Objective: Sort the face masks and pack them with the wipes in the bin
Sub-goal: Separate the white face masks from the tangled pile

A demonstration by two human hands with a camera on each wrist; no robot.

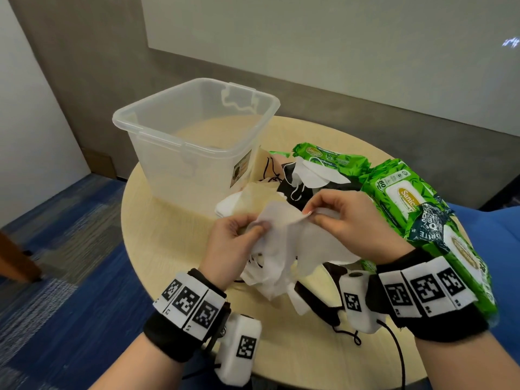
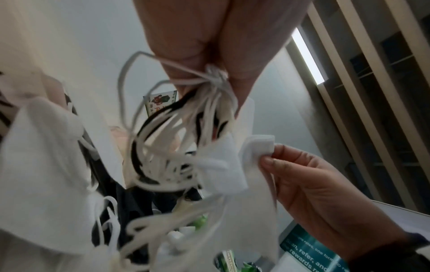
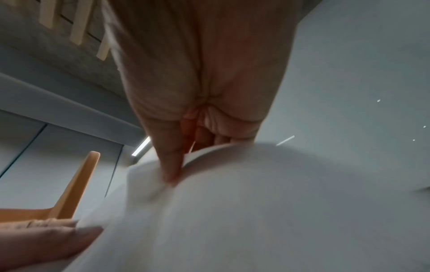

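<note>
Above the table: both hands are holding a bunch of white face masks [image 1: 284, 249] over the round wooden table [image 1: 157, 220], in front of the bin.
Left hand: the left hand [image 1: 233, 243] is pinching one end of the bunch — in the left wrist view a knot of white and black ear loops [image 2: 186, 117] is trailing from between its thumb and fingers.
Right hand: the right hand [image 1: 346, 220] is pinching the edge of a single white mask [image 1: 281, 218] between thumb and fingertips, close beside the left hand.
Bin: the clear plastic bin [image 1: 157, 142] is standing upright and open at the far left of the table, nothing showing inside it.
Wipes: green wipe packs [image 1: 405, 198] are lying stacked along the right edge, partly hidden by the right wrist band.
In the way: a loose pile of black and white masks [image 1: 304, 178] is lying between the bin and the wipes — just behind the hands.
Below the hands: more masks and a black cord [image 1: 349, 333] are lying on the table near the wrists.
</note>
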